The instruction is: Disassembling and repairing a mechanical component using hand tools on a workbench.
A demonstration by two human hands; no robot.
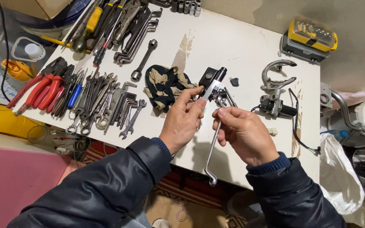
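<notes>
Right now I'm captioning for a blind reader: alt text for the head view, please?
Two hands, left hand and right hand, hold a metal lever assembly above a white table. Wrenches, red pliers and a rag lie left.

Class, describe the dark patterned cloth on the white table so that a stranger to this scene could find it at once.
Start at the white table and find the person's left hand near its front edge. Just beyond that hand's fingertips, right of the row of wrenches, lies the crumpled cloth. It is the only soft thing among metal tools, dark with beige patches.
</notes>
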